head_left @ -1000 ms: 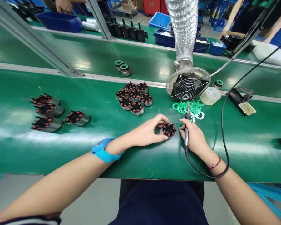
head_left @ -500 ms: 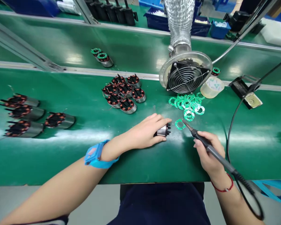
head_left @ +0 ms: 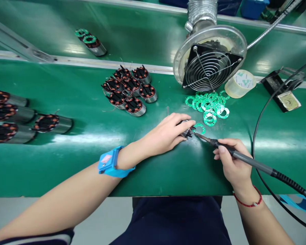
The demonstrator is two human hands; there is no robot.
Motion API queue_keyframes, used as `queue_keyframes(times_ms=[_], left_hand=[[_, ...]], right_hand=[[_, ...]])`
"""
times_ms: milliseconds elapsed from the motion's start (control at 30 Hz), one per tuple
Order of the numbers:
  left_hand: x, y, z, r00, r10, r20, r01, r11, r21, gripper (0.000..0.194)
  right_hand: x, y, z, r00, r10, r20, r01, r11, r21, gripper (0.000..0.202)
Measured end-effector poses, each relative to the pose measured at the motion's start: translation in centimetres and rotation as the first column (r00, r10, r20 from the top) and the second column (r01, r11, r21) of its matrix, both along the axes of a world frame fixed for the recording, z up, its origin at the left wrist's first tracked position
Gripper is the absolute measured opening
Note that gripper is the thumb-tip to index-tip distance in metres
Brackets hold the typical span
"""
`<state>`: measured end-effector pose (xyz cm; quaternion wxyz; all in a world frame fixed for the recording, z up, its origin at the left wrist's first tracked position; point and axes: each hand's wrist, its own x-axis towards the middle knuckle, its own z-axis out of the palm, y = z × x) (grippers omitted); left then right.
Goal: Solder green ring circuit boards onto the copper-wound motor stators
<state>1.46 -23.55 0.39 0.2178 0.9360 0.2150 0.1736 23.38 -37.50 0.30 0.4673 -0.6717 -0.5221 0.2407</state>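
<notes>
My left hand, with a blue strap on its wrist, is closed around a motor stator lying on its side, its pronged end facing right. In my right hand is a soldering iron, held like a pen. The iron's tip meets or nearly meets the stator's pronged end; actual contact is too small to make out. A loose green ring-shaped circuit board lies flat just behind the tip. Farther back is a heap of similar green ring boards.
A fume fan hangs over the heap. Beside it stand a tape roll and an iron stand with sponge. Several stators cluster at back centre, more stators lie left. The iron's black cable loops at right.
The iron's tip has gone from the loose ring board to the stator's pronged end. My left hand has brought the stator slightly right, close to that board. The camera view has shifted.
</notes>
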Motion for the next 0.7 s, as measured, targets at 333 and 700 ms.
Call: queue_keyframes(times_ms=[333,700], left_hand=[[0.0,0.1,0.0,1.0,-0.007,-0.016,0.008,0.997,0.078,0.041],[0.2,0.1,0.0,1.0,0.009,-0.022,-0.008,0.999,0.033,0.043]], right_hand=[[0.0,-0.4,-0.2,0.999,-0.023,0.025,0.023,1.0,-0.004,0.017],[-0.7,0.8,0.9,0.992,0.086,0.092,-0.082,0.996,-0.047,0.037]])
